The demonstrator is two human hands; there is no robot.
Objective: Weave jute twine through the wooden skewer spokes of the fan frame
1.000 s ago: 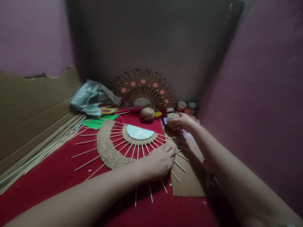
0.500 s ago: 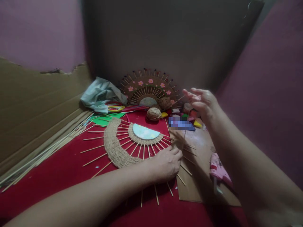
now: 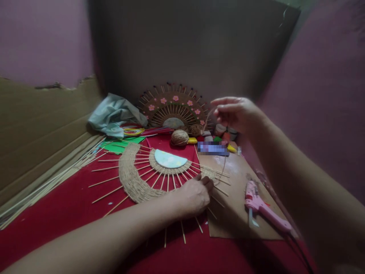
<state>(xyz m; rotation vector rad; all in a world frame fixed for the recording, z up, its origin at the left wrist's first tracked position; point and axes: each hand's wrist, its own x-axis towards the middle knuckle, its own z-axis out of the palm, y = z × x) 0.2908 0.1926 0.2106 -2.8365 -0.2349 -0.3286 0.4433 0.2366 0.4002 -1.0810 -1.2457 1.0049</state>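
Observation:
A half-round woven fan (image 3: pixel 128 171) lies on the red cloth, with thin sticks spreading from a pale blue half-disc (image 3: pixel 170 158) and a band of twine woven through them. My left hand (image 3: pixel 196 196) rests on the right part of the band, its fingers curled over the weave and sticks; the fingertips are partly hidden. Raised above the right end is my right hand (image 3: pixel 238 112), thumb and fingers closed on a strand of twine (image 3: pixel 209 117). A loose loop of twine also curves up from the band's right end.
Behind stands a finished-looking fan (image 3: pixel 176 99) with pink flowers. Twine balls (image 3: pixel 179 137), a phone-like blurred object (image 3: pixel 213 148) and small jars sit before it. A pink glue gun (image 3: pixel 258 203) with its cord lies on cardboard (image 3: pixel 228 224). Loose sticks (image 3: pixel 57 179) line the left.
My right hand has moved slightly up and its fingers have drawn closer together. My left hand stays on the fan. The view has shifted a little, showing more of the glue gun.

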